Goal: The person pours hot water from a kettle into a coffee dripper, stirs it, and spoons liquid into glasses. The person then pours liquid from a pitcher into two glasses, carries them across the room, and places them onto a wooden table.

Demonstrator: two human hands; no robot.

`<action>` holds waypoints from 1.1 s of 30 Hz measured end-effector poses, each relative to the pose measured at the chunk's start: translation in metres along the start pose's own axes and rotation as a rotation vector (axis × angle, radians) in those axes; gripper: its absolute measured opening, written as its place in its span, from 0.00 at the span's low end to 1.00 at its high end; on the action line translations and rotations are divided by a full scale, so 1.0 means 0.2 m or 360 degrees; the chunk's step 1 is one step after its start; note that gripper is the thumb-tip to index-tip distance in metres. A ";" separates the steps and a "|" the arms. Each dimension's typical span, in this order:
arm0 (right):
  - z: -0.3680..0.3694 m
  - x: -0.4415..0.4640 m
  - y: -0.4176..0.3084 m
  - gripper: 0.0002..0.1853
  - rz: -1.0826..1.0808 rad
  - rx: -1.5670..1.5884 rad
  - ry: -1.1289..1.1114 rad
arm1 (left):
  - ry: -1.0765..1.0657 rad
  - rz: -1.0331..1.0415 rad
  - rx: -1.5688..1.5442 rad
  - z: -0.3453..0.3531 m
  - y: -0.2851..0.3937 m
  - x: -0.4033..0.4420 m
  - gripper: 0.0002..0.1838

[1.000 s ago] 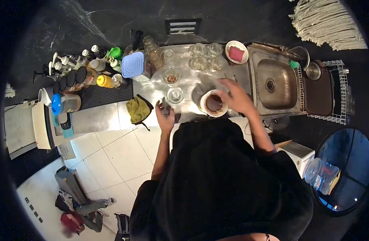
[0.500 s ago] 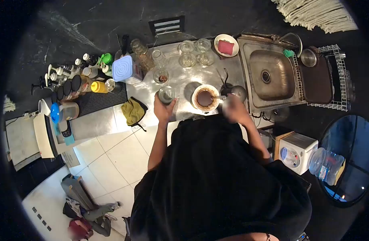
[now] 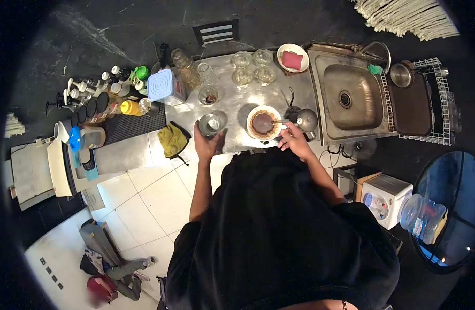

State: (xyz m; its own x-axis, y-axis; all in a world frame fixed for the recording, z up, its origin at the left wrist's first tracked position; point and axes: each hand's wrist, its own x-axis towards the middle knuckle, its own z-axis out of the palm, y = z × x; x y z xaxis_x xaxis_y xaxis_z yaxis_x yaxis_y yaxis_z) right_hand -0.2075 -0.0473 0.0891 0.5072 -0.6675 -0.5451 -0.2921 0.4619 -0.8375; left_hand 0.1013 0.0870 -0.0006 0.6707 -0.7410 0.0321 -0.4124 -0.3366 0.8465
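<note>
My left hand (image 3: 207, 145) is curled around the near side of a clear drinking glass (image 3: 211, 124) standing on the steel counter. Right of it is a round white vessel (image 3: 254, 114), with brown contents and brown residue around its inner wall. A spoon (image 3: 280, 122) rests in it, handle pointing right. My right hand (image 3: 295, 142) is closed at the handle end of this spoon, beside the vessel's rim. Just beyond these fingers stands a metal gooseneck kettle (image 3: 306, 120). Another glass (image 3: 208, 95) holding something brown stands behind the first one.
Several upturned-looking glasses (image 3: 243, 76) and a white bowl with a red sponge (image 3: 292, 60) stand at the back. A sink (image 3: 351, 98) is on the right. A green cloth (image 3: 172, 140), a blue-lidded container (image 3: 161, 86) and several bottles occupy the left. A person (image 3: 104, 288) sits at lower left.
My right hand has moved left, from beside the kettle to the spoon's handle, uncovering the kettle. My left hand stays at the glass, its fingers slightly shifted. The view has shifted slightly.
</note>
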 end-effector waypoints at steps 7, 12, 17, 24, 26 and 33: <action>-0.02 0.02 0.05 0.16 -0.0105 0.0341 0.0002 | 0.0095 0.0323 0.0551 -0.17 -0.22 -0.03 0.44; -0.03 0.06 0.08 0.15 -0.0167 0.0202 0.0030 | 0.0080 -0.0093 0.0712 -0.27 -0.34 -0.05 0.35; -0.04 0.05 0.07 0.16 -0.0172 0.0086 0.0015 | 0.0183 -0.0023 0.0651 -0.32 -0.38 -0.13 0.30; -0.03 0.04 0.08 0.17 -0.0213 0.0077 0.0028 | 0.0541 0.0077 0.0716 -0.34 -0.20 -0.11 0.30; -0.05 0.05 0.09 0.17 -0.0218 0.0051 0.0008 | 0.0625 0.0047 0.0813 -0.34 -0.34 -0.09 0.34; -0.05 0.04 0.11 0.16 -0.0246 0.0104 0.0029 | 0.0325 -0.0127 0.0738 -0.37 -0.43 -0.10 0.37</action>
State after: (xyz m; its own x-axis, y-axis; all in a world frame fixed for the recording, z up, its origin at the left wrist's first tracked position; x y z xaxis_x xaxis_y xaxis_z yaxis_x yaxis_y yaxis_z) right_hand -0.2176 -0.0474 0.0655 0.5269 -0.7438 -0.4113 -0.1582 0.3896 -0.9073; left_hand 0.1681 0.1735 -0.0353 0.7989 -0.5894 0.1197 -0.5542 -0.6441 0.5273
